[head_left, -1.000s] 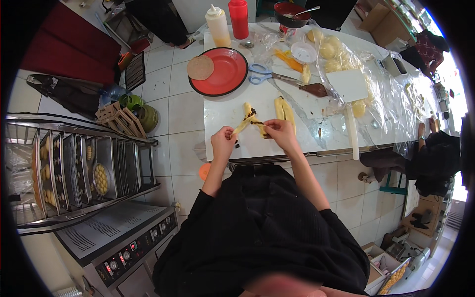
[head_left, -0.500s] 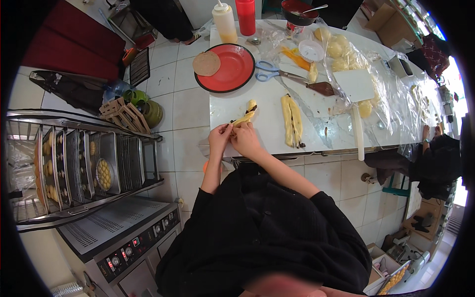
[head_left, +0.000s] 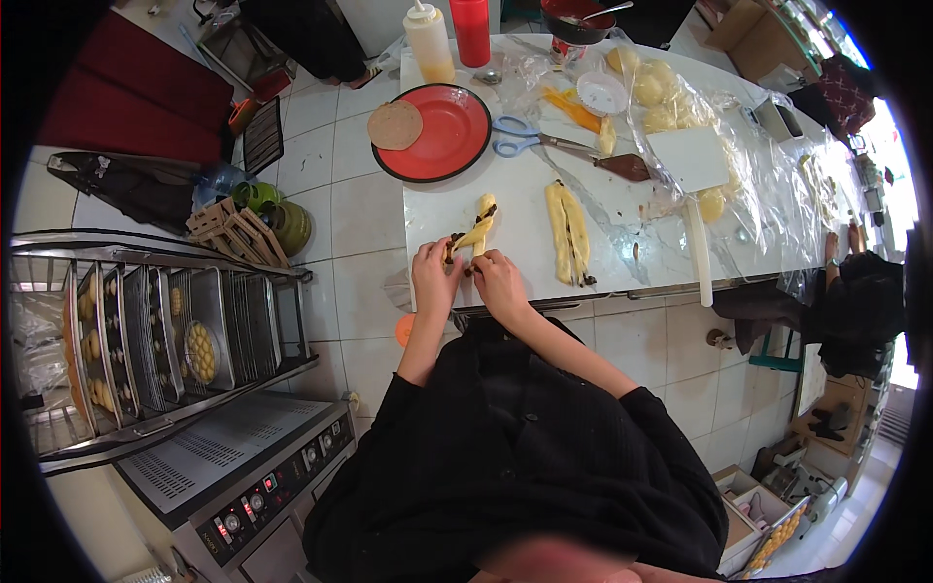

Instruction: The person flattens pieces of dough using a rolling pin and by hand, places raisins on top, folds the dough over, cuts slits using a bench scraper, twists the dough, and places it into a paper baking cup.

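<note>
Dough twist (head_left: 476, 229) lengthwise away, hands (head_left: 434, 274) pinching near end.

Both bare forearms reach up and away from the black-sleeved torso, converging toward each other. The left hand (head_left: 434, 268) sits with its wrist straight, fingers curled inward in a closed pinch at the tips. The right hand (head_left: 499, 275) lies just beside it, nearly touching, knuckles up, fingers bent in a closed grip. Sleeves end near the elbows.

Bakery kitchen, tray rack (head_left: 146, 340) of buns, deck oven (head_left: 243, 466), dough strips (head_left: 567, 233) on white worktable (head_left: 515, 243)
</note>
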{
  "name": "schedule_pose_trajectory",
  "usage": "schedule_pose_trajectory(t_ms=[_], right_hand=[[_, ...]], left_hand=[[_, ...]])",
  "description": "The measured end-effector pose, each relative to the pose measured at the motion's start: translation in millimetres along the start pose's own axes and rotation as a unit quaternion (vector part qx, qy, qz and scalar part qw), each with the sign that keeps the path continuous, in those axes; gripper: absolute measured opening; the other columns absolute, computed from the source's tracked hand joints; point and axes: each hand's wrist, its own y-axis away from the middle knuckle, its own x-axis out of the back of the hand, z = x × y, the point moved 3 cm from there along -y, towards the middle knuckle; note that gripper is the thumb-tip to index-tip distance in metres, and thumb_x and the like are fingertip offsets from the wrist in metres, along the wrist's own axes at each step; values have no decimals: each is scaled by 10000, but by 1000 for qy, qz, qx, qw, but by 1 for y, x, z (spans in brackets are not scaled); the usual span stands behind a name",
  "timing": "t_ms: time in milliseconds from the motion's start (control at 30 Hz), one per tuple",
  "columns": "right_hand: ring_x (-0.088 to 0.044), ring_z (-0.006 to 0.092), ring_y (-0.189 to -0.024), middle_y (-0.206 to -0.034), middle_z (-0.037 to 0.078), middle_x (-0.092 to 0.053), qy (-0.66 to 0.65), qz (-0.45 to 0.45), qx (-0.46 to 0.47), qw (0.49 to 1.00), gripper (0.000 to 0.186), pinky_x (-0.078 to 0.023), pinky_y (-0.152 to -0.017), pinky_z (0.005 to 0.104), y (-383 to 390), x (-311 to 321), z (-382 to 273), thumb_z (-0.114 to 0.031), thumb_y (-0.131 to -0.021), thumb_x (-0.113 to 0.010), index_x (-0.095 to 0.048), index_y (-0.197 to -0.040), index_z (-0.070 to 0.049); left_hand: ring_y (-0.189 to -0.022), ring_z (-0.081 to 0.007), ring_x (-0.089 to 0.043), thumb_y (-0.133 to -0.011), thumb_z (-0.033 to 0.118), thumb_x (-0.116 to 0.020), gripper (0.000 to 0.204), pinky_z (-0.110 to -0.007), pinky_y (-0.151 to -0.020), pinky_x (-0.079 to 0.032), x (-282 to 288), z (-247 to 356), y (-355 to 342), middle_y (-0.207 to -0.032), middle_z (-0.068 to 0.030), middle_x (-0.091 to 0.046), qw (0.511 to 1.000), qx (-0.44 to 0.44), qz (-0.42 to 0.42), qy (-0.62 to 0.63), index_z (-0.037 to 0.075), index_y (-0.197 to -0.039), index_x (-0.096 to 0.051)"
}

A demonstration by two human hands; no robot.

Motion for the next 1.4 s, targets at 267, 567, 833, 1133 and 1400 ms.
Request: schedule_pose_trajectory(t_ms=[267,567,833,1133,1400], right_hand=[[-605,166,-541,-595,88,-604,-206,40,-98,973,105,-477,-520,260,-15,34,30,-49,-638,-609,-625,-726,6],[-605,109,-581,-675,80,-617,-454,16,-129,882,141,-472,-534,199,-24,43,17,-37,-685,-616,-603,-807,34],[-599,215,-667,-765,135,-603,-223,79,-14,971,209,-491,-589,318,-20,11,-12,0,-690,-564,-565,-898,28],[-450,320,-879,-913,150,-529,-52,51,90,993,369,-380,-774,388,-7,6,-19,-29,-661,-586,-442,-1000,1],[-479,325,-858,-924,152,-487,-23,45,-37,998,431,-412,-723,381,-7,-6,-18,-80,-623,-651,-436,-992,-16]], left_hand=[[-594,-206,-546,-648,15,-623,212,-289,-578,-452,-5,-19,4,-763,-101,-547,993,100,-12,54,30,-859,-629],[-607,-173,-584,-707,46,-588,150,-271,-586,-472,-15,-13,7,-737,-88,-580,975,125,-64,175,8,-849,-616],[-594,-82,-535,-860,205,-466,247,-210,-557,-437,-32,-15,22,-688,-18,-566,723,435,-96,528,28,-998,-566],[-658,-162,-605,-746,127,-601,194,-255,-582,-465,-8,-15,0,-787,-129,-622,980,160,-106,47,15,-904,-617],[-608,-167,-584,-715,12,-601,111,-271,-568,-455,-2,3,-5,-715,-114,-608,953,231,-83,177,10,-826,-608]])
